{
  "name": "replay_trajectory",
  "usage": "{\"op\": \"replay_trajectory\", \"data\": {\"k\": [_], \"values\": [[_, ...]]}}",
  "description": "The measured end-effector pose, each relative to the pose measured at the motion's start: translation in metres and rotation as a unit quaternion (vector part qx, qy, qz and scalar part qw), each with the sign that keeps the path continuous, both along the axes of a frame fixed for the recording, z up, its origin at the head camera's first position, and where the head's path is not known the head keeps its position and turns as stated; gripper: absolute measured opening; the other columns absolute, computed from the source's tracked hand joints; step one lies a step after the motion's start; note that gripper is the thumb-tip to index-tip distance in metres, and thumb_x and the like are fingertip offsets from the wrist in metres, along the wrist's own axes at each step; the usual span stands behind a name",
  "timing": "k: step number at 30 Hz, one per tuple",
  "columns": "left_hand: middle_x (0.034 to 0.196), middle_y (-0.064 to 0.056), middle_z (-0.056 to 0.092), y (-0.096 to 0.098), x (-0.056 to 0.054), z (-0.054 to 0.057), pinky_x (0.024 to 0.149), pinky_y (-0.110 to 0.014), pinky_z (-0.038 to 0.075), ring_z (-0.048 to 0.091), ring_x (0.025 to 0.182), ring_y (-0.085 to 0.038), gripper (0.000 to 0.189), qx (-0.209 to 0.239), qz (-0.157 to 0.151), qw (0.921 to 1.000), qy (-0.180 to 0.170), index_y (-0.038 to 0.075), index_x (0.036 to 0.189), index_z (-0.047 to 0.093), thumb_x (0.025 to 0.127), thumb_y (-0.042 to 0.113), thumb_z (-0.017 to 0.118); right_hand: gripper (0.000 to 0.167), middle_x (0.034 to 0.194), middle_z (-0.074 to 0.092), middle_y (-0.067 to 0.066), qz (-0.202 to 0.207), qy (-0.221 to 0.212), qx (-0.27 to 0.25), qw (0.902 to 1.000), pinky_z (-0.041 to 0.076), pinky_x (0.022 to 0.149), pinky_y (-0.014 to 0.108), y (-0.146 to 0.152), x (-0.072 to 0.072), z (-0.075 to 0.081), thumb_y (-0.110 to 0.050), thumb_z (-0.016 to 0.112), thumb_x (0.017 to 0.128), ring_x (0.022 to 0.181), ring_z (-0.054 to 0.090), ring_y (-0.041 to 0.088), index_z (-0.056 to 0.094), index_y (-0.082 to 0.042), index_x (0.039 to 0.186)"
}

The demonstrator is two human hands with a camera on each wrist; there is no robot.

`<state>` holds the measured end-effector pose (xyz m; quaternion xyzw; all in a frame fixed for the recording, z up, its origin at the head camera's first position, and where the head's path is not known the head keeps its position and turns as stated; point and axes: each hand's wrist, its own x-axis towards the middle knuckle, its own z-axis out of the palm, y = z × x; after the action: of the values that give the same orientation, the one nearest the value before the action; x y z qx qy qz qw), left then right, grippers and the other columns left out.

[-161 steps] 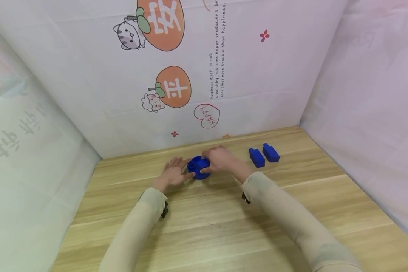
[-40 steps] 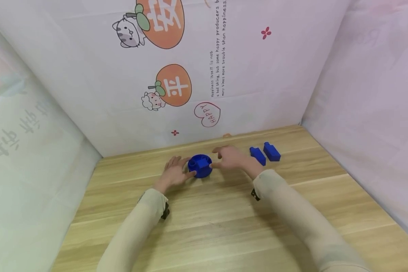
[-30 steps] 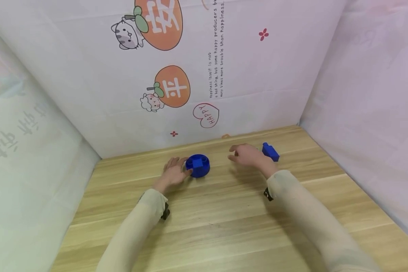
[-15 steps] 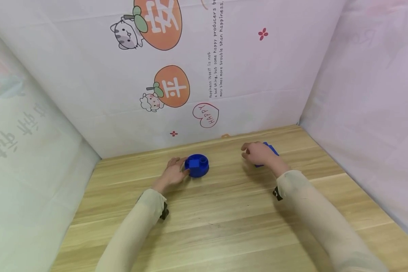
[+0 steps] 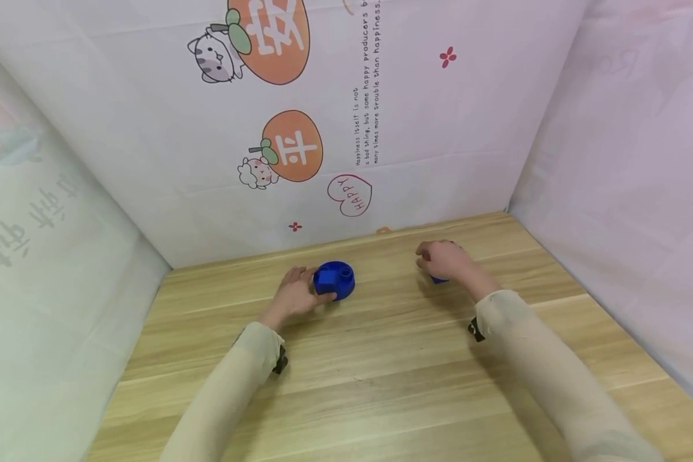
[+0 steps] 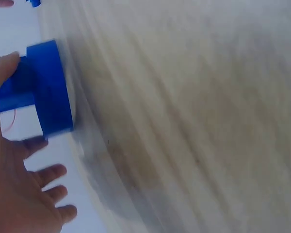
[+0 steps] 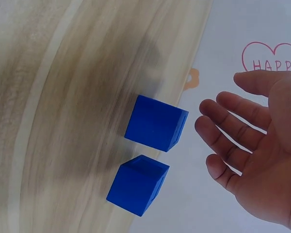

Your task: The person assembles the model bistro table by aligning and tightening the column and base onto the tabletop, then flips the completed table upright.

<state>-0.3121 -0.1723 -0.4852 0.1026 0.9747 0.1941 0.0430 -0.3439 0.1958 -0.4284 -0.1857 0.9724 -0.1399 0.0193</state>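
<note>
A round blue base [image 5: 343,290] stands on the table, with a blue block [image 5: 326,280] rising from it on its left side and a ring-shaped socket on its right. My left hand [image 5: 293,295] holds the base from the left between thumb and index finger; the left wrist view shows the other fingers spread. Over two loose blue blocks, of which one [image 7: 155,124] lies above the other [image 7: 137,187] in the right wrist view, hovers my right hand [image 5: 446,259]. Its fingers are loosely bent and touch neither block. From the head, that hand hides most of both blocks.
Both hands work near the back edge of a wooden table [image 5: 346,378]. A white printed cloth wall [image 5: 416,147] rises directly behind, and cloth panels flank the table at left [image 5: 46,256] and right [image 5: 624,192].
The right hand has left the base and moved right, over the loose blocks. The base has turned, bringing its block from the right side to the left. The left hand stays beside the base.
</note>
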Motion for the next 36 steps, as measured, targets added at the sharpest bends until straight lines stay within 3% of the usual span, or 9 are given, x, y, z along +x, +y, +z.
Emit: {"op": "replay_trajectory", "data": {"k": [5, 12, 16, 24, 28, 36], "values": [[0.16, -0.018, 0.031, 0.009, 0.0, -0.004, 0.125, -0.055, 0.01, 0.016, 0.153, -0.039, 0.106, -0.029, 0.021, 0.9993, 0.006, 0.017, 0.157, 0.031, 0.079, 0.085, 0.051, 0.039, 0.116, 0.071, 0.016, -0.01, -0.015, 0.002, 0.9998, 0.055, 0.087, 0.05, -0.002, 0.002, 0.0, -0.028, 0.058, 0.099, 0.104, 0.068, 0.032, 0.063, -0.005, 0.13], [0.164, -0.016, 0.022, 0.014, 0.001, -0.002, 0.125, -0.058, 0.008, 0.009, 0.155, -0.038, 0.095, -0.04, 0.044, 0.998, -0.019, 0.02, 0.16, 0.022, 0.088, 0.075, 0.049, 0.038, 0.116, 0.072, 0.016, -0.011, 0.001, 0.005, 0.9999, 0.054, 0.089, 0.053, 0.002, -0.001, -0.005, -0.027, 0.057, 0.099, 0.105, 0.068, 0.035, 0.064, -0.005, 0.128], [0.164, -0.015, 0.022, 0.013, 0.001, -0.001, 0.124, -0.059, 0.009, 0.008, 0.155, -0.038, 0.098, -0.025, 0.05, 0.9979, -0.032, 0.018, 0.16, 0.019, 0.087, 0.077, 0.048, 0.037, 0.114, 0.073, 0.019, -0.006, 0.019, 0.011, 0.9997, 0.053, 0.091, 0.056, 0.005, -0.002, -0.006, -0.026, 0.059, 0.097, 0.104, 0.068, 0.04, 0.066, -0.002, 0.125], [0.16, -0.019, 0.03, 0.007, 0.0, -0.005, 0.122, -0.058, 0.014, 0.017, 0.151, -0.039, 0.089, 0.036, 0.022, 0.999, -0.019, 0.014, 0.159, 0.025, 0.091, 0.061, 0.058, 0.044, 0.113, 0.072, 0.021, -0.056, 0.014, 0.035, 0.9977, 0.055, 0.085, 0.055, 0.01, 0.0, -0.001, -0.033, 0.058, 0.096, 0.097, 0.068, 0.038, 0.064, -0.002, 0.127], [0.161, -0.017, 0.03, 0.004, 0.0, -0.004, 0.124, -0.057, 0.013, 0.017, 0.152, -0.037, 0.093, 0.035, 0.017, 0.9989, -0.026, 0.011, 0.159, 0.024, 0.091, 0.064, 0.057, 0.045, 0.108, 0.073, 0.019, -0.092, 0.017, 0.043, 0.9947, 0.054, 0.078, 0.051, 0.013, 0.0, 0.0, -0.037, 0.057, 0.095, 0.089, 0.067, 0.032, 0.066, -0.004, 0.125], [0.162, -0.017, 0.028, 0.001, -0.005, -0.006, 0.123, -0.058, 0.013, 0.015, 0.153, -0.037, 0.092, 0.05, 0.023, 0.9978, -0.037, 0.012, 0.159, 0.024, 0.091, 0.062, 0.059, 0.048, 0.105, 0.073, 0.018, -0.118, -0.006, 0.059, 0.9913, 0.053, 0.071, 0.047, 0.019, 0.0, -0.003, -0.042, 0.061, 0.093, 0.085, 0.066, 0.03, 0.065, -0.003, 0.121]]}}
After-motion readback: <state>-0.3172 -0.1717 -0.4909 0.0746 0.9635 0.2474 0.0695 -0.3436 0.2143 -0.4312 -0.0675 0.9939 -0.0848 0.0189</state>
